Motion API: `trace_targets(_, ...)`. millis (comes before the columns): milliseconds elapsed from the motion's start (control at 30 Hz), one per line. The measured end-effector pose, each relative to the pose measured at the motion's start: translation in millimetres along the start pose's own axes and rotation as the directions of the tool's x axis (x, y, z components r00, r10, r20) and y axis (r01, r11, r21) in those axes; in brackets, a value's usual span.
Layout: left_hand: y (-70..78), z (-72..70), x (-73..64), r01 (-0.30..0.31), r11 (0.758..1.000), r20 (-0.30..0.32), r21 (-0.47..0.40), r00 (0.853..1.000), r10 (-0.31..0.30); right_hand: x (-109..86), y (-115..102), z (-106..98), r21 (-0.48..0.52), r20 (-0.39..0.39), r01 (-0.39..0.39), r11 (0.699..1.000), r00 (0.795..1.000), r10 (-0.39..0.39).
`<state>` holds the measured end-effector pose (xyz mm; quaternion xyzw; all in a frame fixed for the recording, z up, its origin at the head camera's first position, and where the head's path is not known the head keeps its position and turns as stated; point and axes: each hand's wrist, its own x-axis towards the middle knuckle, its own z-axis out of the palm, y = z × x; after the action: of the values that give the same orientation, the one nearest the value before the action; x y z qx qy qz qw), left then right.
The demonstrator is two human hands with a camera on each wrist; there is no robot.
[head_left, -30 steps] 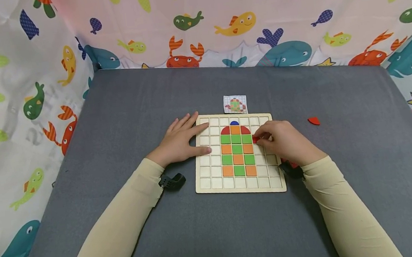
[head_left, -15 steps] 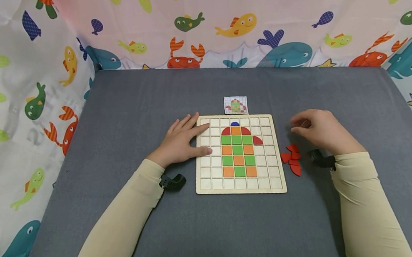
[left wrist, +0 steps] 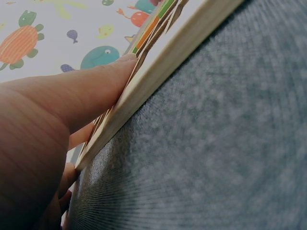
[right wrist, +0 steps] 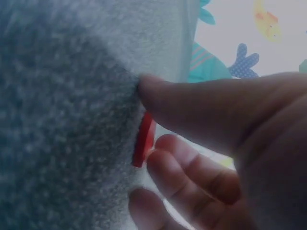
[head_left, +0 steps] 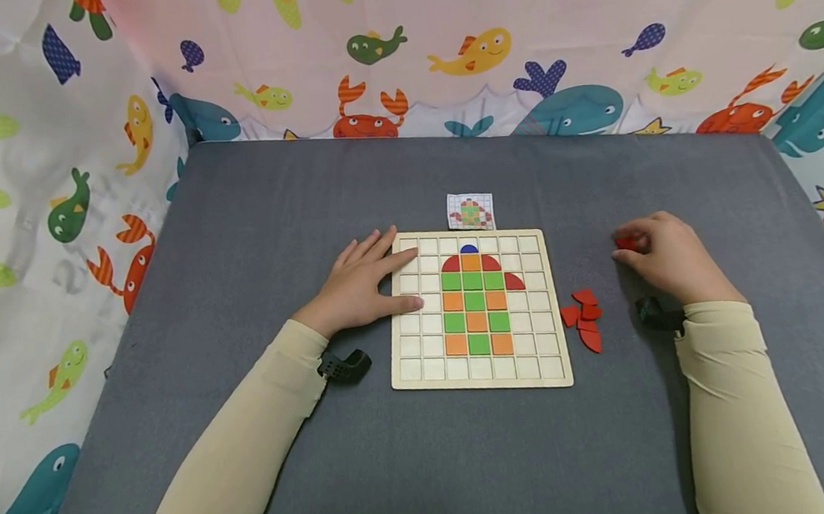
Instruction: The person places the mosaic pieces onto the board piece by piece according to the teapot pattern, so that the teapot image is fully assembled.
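Note:
My left hand (head_left: 355,288) rests spread over the left edge of a wooden grid board (head_left: 471,384); its thumb lies on the board's face in the left wrist view. Orange and green square tiles (head_left: 474,301) fill the middle of the grid, topped by red quarter-circles and a blue half-circle (head_left: 468,248). One more red quarter-circle (head_left: 514,281) sits at their right side. Right of the board, my right hand (head_left: 671,255) pinches a red quarter-circle piece (right wrist: 144,141) between thumb and fingers, low at the table surface.
A small loose pile of red pieces (head_left: 589,324) lies beside the board's right edge. A printed pattern card (head_left: 471,211) lies just behind the board. The grey table (head_left: 330,483) is backed by a curtain (head_left: 423,4) with sea animals.
My right hand has let go of a red quarter-circle on the board and moved right to another red piece on the table. My left hand has stayed in place.

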<state>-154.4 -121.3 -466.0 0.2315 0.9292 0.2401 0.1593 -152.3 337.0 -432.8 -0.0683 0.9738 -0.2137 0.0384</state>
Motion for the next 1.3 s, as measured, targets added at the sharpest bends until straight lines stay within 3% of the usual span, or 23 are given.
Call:
trace_targets(267, 0.8, -0.4, -1.2, 0.004, 1.0, -0.001, -0.008, 1.0, -0.005, -2.3, 2.1, 1.8, 0.012, 0.002, -0.053, 0.999, 0.999, 0.053)
trace_targets(600, 0.1, -0.3, 0.5, -0.002, 1.0, -0.004, 0.002, 1.0, 0.002, 1.0, 5.2, 0.3, -0.003, 0.005, -0.009, 1.0, 1.0, 0.009)
trace_targets(867, 0.6, -1.0, -1.2, -0.007, 1.0, 0.003, -0.01, 1.0, 0.007, -1.7, -7.4, -1.9, -0.023, 0.008, -0.004, 1.0, 1.0, 0.004)
trace_targets(1100, -0.5, 0.2, -0.3, -0.006, 1.0, 0.0, -0.004, 1.0, 0.006, -3.6, -38.9, -6.3, -0.002, 0.103, -0.005, 1.0, 0.995, 0.005)
trace_targets(1300, -0.5, -0.5, 0.1, -0.006, 1.0, -0.003, -0.011, 1.0, 0.006, -6.5, -65.1, -7.0, 0.078, 0.234, 0.037, 0.996, 0.971, -0.055)
